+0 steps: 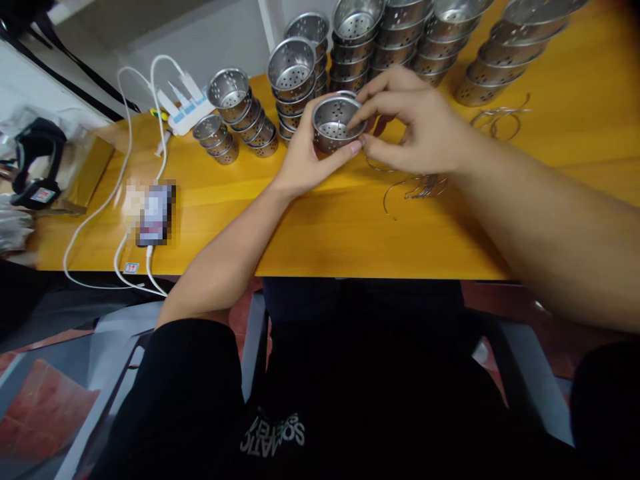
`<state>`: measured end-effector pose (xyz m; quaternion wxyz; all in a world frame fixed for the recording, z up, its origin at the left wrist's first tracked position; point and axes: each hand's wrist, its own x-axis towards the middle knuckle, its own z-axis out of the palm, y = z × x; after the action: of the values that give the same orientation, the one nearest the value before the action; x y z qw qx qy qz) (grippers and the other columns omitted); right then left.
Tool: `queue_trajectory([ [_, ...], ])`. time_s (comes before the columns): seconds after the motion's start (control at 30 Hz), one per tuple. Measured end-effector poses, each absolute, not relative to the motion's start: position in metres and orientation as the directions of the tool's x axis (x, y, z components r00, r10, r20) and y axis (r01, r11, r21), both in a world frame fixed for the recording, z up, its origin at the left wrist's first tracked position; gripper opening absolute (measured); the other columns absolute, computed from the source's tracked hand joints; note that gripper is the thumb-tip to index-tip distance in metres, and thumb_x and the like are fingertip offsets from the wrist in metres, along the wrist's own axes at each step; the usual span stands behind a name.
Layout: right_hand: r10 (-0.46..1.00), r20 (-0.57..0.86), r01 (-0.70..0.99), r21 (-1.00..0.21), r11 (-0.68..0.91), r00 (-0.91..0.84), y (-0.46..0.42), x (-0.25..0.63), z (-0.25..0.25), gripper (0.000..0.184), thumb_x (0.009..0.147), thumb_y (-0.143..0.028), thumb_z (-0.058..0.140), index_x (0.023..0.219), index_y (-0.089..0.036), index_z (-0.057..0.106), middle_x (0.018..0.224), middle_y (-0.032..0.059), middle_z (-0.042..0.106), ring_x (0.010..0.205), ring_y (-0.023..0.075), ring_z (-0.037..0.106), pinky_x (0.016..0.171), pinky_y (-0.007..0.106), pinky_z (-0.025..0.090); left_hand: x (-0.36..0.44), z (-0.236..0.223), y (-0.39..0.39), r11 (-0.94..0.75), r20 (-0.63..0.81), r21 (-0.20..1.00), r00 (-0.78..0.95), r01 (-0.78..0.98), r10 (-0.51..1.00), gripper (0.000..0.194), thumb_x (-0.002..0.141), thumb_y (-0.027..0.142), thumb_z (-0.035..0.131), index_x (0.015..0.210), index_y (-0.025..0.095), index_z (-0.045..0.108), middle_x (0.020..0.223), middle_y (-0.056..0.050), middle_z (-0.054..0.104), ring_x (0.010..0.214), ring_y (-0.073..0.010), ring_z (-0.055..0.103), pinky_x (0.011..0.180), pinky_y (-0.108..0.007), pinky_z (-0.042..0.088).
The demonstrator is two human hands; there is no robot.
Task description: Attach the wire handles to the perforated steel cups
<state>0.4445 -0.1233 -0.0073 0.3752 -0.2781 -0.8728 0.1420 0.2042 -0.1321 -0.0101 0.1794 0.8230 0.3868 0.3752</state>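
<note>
My left hand [306,152] is wrapped round the side of a small steel strainer basket [332,140], with the thumb along its near side. The basket has round holes in its wall and bottom, and its open top faces up toward me. At the basket's right rim, my right hand [400,120] pinches with thumb and fingers, one fingertip reaching inside. A thin wire seems to stand in the basket, but its ends are hard to make out. Below my right hand lies a loose bunch of thin bent wires [425,187] on the yellow table [330,233].
Several stacks of strainer baskets [293,77] line the table's back, one tall stack [493,73] leaning at the right. Coiled wire [500,122] lies beside it. On the left are a phone [156,215], white cables, a power strip [190,110] and a black strapped device [40,163].
</note>
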Motion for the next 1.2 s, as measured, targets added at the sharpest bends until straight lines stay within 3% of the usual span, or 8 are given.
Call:
queue_trajectory([
  [0.17, 0.625, 0.666, 0.447, -0.451, 0.772, -0.408, -0.128, 0.45, 0.005, 0.034, 0.1, -0.045, 0.068, 0.133, -0.039, 0.067, 0.145, 0.002, 0.054, 0.129, 0.0272, 0.058, 0.104, 0.046, 0.059, 0.207, -0.008, -0.134, -0.569, 0.415, 0.681, 0.398, 0.46, 0.818, 0.075, 0.097, 0.044, 0.067, 0.151, 0.035, 0.015, 0.155, -0.006, 0.045, 0.139, -0.0173, 0.06, 0.109, -0.031, 0.058],
  [0.4, 0.67, 0.716, 0.524, -0.5, 0.689, -0.198, -0.125, 0.45, 0.004, 0.025, 0.105, -0.049, 0.058, 0.122, -0.036, 0.07, 0.13, 0.0065, 0.057, 0.105, 0.0201, 0.063, 0.083, 0.038, 0.059, 0.204, -0.011, -0.127, -0.481, 0.384, 0.762, 0.296, 0.433, 0.875, 0.069, 0.088, 0.041, 0.08, 0.138, 0.036, 0.034, 0.133, -0.007, 0.056, 0.109, -0.0141, 0.065, 0.086, -0.027, 0.06],
  [0.5, 0.685, 0.695, 0.532, -0.504, 0.681, -0.218, -0.121, 0.443, -0.002, 0.026, 0.104, -0.05, 0.058, 0.12, -0.033, 0.07, 0.129, 0.0063, 0.056, 0.1, 0.0189, 0.061, 0.085, 0.038, 0.058, 0.202, -0.015, -0.121, -0.481, 0.385, 0.75, 0.291, 0.454, 0.876, 0.057, 0.085, 0.044, 0.082, 0.126, 0.034, 0.043, 0.12, -0.005, 0.06, 0.093, -0.0129, 0.062, 0.079, -0.029, 0.058],
  [0.6, 0.678, 0.69, 0.558, -0.468, 0.685, -0.254, -0.12, 0.435, -0.005, 0.024, 0.104, -0.05, 0.056, 0.12, -0.039, 0.069, 0.128, 0.005, 0.058, 0.11, 0.0224, 0.059, 0.094, 0.042, 0.058, 0.199, -0.017, -0.119, -0.475, 0.379, 0.725, 0.287, 0.499, 0.88, 0.05, 0.084, 0.039, 0.083, 0.118, 0.032, 0.047, 0.118, -0.005, 0.06, 0.094, -0.0148, 0.06, 0.087, -0.034, 0.058],
  [0.83, 0.668, 0.665, 0.591, -0.404, 0.698, -0.334, -0.114, 0.427, -0.015, 0.031, 0.103, -0.052, 0.053, 0.131, -0.047, 0.064, 0.142, 0.0008, 0.056, 0.128, 0.0257, 0.054, 0.111, 0.051, 0.053, 0.196, -0.02, -0.12, -0.345, 0.219, 0.728, 0.277, 0.592, 0.936, 0.062, 0.084, 0.031, 0.081, 0.133, 0.023, 0.044, 0.103, -0.005, 0.059, 0.096, -0.0199, 0.066, 0.102, -0.045, 0.054],
  [0.93, 0.656, 0.661, 0.57, -0.4, 0.718, -0.363, -0.11, 0.427, -0.02, 0.039, 0.1, -0.05, 0.058, 0.139, -0.048, 0.06, 0.149, -0.0003, 0.052, 0.134, 0.0276, 0.051, 0.119, 0.053, 0.046, 0.197, -0.022, -0.12, -0.343, 0.193, 0.735, 0.305, 0.585, 0.933, 0.071, 0.086, 0.028, 0.08, 0.143, 0.023, 0.039, 0.105, -0.005, 0.059, 0.099, -0.0209, 0.068, 0.105, -0.046, 0.054],
  [1.03, 0.639, 0.662, 0.522, -0.413, 0.747, -0.391, -0.108, 0.427, -0.023, 0.049, 0.098, -0.05, 0.062, 0.147, -0.046, 0.054, 0.151, 0.0028, 0.05, 0.137, 0.0278, 0.049, 0.117, 0.052, 0.047, 0.197, -0.021, -0.121, -0.362, 0.187, 0.74, 0.343, 0.568, 0.921, 0.075, 0.088, 0.027, 0.077, 0.148, 0.025, 0.033, 0.108, -0.006, 0.06, 0.096, -0.0194, 0.067, 0.102, -0.043, 0.056],
  [1.2, 0.639, 0.644, 0.49, -0.431, 0.758, -0.421, -0.104, 0.427, -0.028, 0.05, 0.093, -0.056, 0.071, 0.139, -0.039, 0.062, 0.141, 0.0074, 0.054, 0.132, 0.0268, 0.053, 0.118, 0.051, 0.047, 0.197, -0.02, -0.124, -0.402, 0.196, 0.722, 0.39, 0.563, 0.9, 0.061, 0.088, 0.029, 0.076, 0.139, 0.023, 0.044, 0.126, -0.012, 0.058, 0.102, -0.0194, 0.067, 0.101, -0.041, 0.058],
])
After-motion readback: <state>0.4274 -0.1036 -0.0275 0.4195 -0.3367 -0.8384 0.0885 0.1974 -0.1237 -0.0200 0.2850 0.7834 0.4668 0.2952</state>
